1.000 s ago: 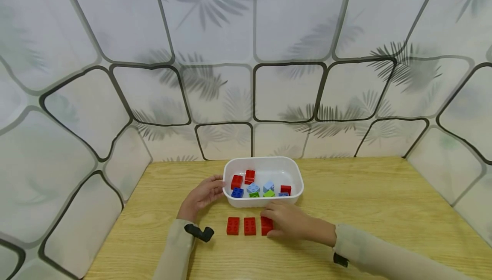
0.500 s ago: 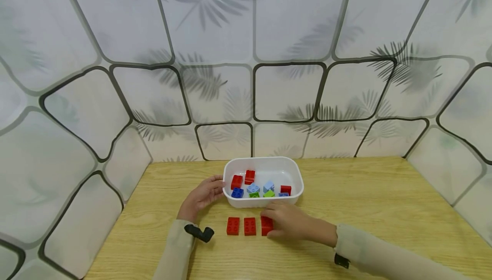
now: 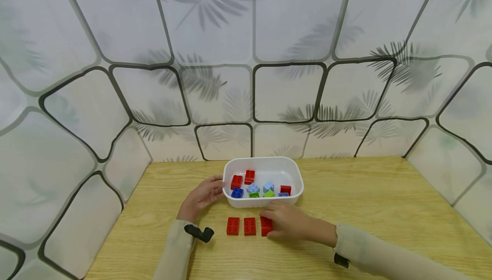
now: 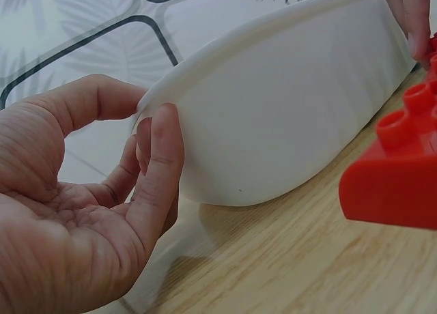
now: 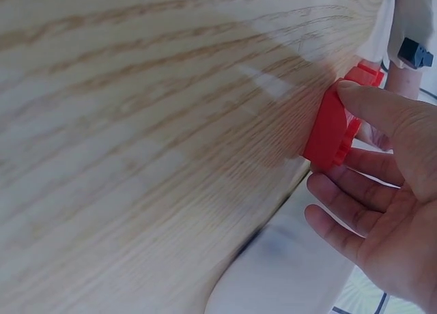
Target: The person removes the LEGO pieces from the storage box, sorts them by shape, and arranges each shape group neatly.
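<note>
Three red toy building bricks lie side by side in front of a white plastic tub [image 3: 246,203]: a left brick [image 3: 232,226], a middle brick [image 3: 250,226] and a right brick [image 3: 266,226]. My right hand [image 3: 288,220] pinches the right brick, thumb on its near end and fingers at its far end, as the right wrist view also shows. At the tub's left end, my left hand [image 3: 201,196] holds the wall between thumb and fingers, just below the rim. A studded red brick [image 4: 392,174] looms close in the left wrist view.
Inside the tub are several loose bricks, among them a dark blue brick [image 3: 237,193], a light blue brick [image 3: 253,187] and a green brick [image 3: 269,193]. Behind the wooden table [image 3: 365,203] hangs a patterned cloth [image 3: 288,92], which also rises at both sides.
Both hands, the tub and the bricks stay almost exactly where they were. At most, the right brick has shifted very slightly under my right hand.
</note>
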The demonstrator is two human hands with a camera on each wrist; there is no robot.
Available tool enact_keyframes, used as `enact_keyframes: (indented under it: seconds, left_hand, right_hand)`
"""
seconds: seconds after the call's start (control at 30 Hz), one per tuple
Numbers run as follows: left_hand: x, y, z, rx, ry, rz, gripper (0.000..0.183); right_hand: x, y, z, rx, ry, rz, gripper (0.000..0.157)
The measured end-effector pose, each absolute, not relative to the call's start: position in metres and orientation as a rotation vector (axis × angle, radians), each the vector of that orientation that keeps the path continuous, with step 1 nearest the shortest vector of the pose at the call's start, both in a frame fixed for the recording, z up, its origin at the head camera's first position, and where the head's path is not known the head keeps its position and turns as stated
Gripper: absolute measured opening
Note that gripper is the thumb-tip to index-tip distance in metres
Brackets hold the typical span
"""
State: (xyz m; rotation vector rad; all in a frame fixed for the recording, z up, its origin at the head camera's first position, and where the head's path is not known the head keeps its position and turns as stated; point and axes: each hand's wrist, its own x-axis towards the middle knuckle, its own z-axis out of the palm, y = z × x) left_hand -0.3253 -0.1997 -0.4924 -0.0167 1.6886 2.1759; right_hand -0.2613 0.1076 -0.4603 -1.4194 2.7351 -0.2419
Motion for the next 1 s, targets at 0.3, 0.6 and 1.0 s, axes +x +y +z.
enact_keyframes:
  seconds: [0.3, 0.6, 1.0]
  left_hand:
    - [-0.324, -0.201, -0.493, 0.004, 1.685, 2.176, 0.042]
    - [-0.322, -0.201, -0.493, 0.027, 1.678, 2.178, 0.040]
    - [-0.325, -0.201, -0.494, 0.012, 1.655, 2.185, 0.043]
  right_hand:
    - [-0.260, 0.108, -0.457, -1.448, 2.736, -0.229, 0.051]
    - [-0.258, 0.106, -0.454, -1.387, 2.732, -0.244, 0.052]
    - [-0.262, 0.109, -0.447, -1.515, 2.766, -0.285, 0.046]
